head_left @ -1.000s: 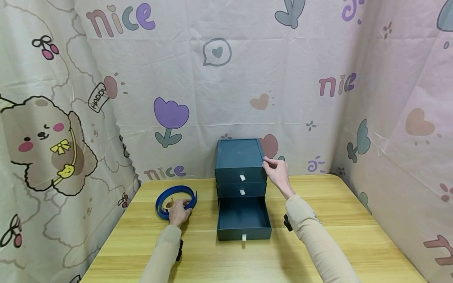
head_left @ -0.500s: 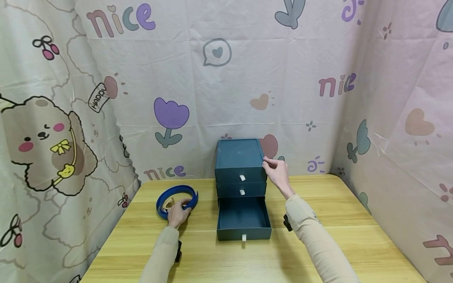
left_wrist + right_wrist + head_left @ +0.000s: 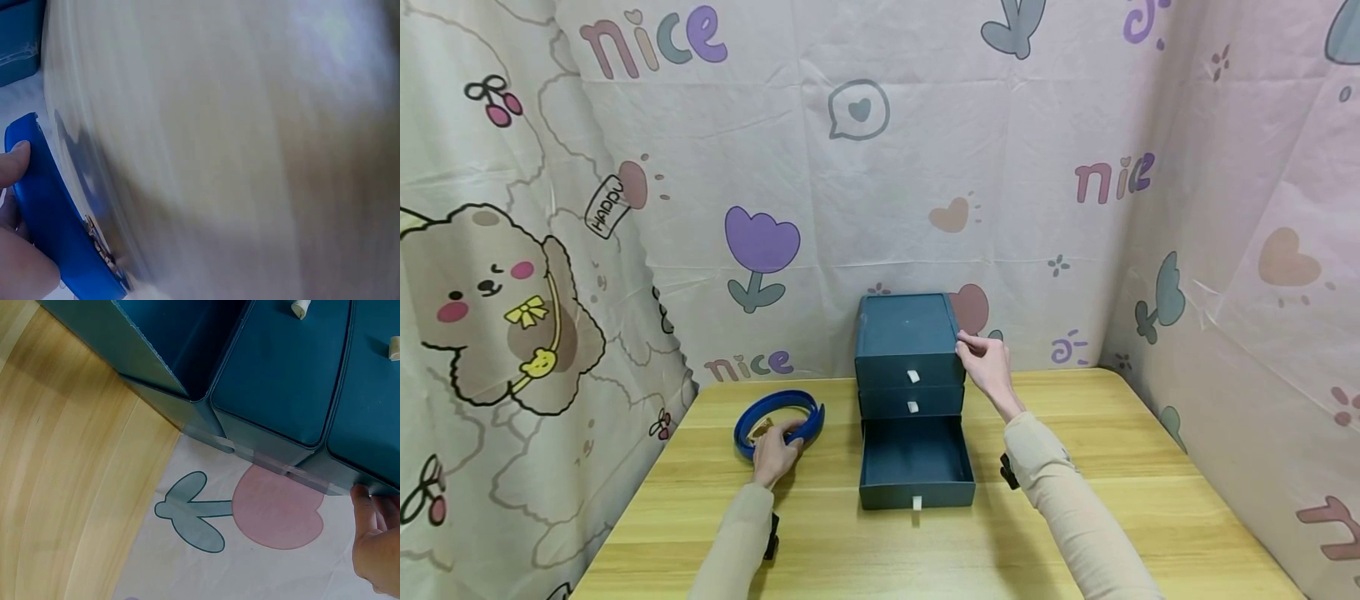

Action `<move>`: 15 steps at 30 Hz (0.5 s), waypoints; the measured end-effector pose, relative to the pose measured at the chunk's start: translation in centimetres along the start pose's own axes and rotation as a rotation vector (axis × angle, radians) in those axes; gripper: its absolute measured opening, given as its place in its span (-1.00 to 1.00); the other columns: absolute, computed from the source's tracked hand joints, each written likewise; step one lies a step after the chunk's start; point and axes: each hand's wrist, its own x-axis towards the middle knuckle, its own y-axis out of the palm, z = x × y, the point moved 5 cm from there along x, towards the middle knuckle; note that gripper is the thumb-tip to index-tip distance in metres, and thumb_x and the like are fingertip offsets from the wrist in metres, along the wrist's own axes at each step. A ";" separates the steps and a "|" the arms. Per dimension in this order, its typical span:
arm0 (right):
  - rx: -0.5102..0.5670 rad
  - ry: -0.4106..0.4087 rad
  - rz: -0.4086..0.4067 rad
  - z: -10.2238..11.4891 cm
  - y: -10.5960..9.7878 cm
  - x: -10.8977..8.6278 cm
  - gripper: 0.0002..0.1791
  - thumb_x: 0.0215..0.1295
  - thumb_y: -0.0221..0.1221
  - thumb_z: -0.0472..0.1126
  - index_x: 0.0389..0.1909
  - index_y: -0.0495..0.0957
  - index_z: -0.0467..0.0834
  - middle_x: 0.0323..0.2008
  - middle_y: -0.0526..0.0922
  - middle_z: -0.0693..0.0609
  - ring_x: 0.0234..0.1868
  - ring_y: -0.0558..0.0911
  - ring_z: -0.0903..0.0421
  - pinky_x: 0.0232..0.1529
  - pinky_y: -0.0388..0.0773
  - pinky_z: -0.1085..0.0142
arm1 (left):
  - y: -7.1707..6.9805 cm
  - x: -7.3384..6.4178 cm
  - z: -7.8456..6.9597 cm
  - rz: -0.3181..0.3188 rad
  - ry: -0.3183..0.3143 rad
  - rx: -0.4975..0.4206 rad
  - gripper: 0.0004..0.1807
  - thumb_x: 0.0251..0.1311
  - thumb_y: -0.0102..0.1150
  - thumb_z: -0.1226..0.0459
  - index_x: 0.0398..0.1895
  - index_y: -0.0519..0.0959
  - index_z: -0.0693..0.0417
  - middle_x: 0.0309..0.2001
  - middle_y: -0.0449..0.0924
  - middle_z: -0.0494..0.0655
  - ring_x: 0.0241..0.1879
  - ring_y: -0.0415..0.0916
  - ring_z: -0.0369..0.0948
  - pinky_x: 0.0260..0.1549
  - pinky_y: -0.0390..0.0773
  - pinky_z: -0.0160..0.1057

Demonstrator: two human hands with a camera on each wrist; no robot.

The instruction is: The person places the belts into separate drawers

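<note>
A coiled blue belt (image 3: 766, 401) with a gold buckle (image 3: 761, 428) is at the left of the table. My left hand (image 3: 775, 457) grips the near part of the coil, the thumb on one face of the blue strap (image 3: 53, 212) in the left wrist view and other fingers partly hidden behind it. A dark teal drawer box (image 3: 910, 325) stands right of the belt. Its bottom drawer (image 3: 917, 497) is pulled out, with nothing visible inside. My right hand (image 3: 988, 367) touches the box's upper right side with its fingertips, also seen in the right wrist view.
Two upper drawers with white pull tabs (image 3: 913, 407) are pushed in. The wooden table (image 3: 1075, 533) runs back to a printed cloth (image 3: 865, 200) close behind the box. Cloth also hangs at both sides.
My left hand and the belt have shifted slightly to the right and up in the head view. The right hand, the box and its drawers stay as they were.
</note>
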 end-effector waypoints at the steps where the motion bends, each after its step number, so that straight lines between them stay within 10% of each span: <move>1: 0.002 -0.001 -0.001 0.0 0.0 0.0 -0.63 0.42 0.17 -0.13 0.18 0.64 -0.12 0.21 0.66 -0.07 0.06 0.74 -0.06 -0.09 0.63 0.34 | -0.1 0.0 -0.1 0.000 0.009 0.001 -0.63 0.25 0.23 0.38 0.13 0.68 0.02 0.03 0.72 0.16 -0.12 0.67 0.09 -0.26 0.51 -0.14; 8: 0.000 0.007 -0.001 0.0 0.0 0.0 -0.63 0.43 0.17 -0.13 0.19 0.64 -0.11 0.22 0.65 -0.07 0.06 0.73 -0.06 -0.07 0.64 0.31 | -0.8 -0.3 -0.4 0.027 0.017 -0.067 -0.64 0.26 0.23 0.41 0.13 0.67 0.08 0.01 0.70 0.16 0.00 0.62 0.10 0.00 0.55 0.15; 15: 0.006 0.000 0.002 0.0 0.0 0.0 -0.63 0.43 0.17 -0.14 0.19 0.64 -0.12 0.22 0.65 -0.07 0.05 0.74 -0.05 -0.12 0.61 0.41 | -1.2 -0.3 -0.9 0.053 0.046 -0.156 -0.66 0.24 0.25 0.47 0.08 0.68 0.12 -0.04 0.69 0.11 -0.06 0.57 -0.02 0.04 0.53 0.01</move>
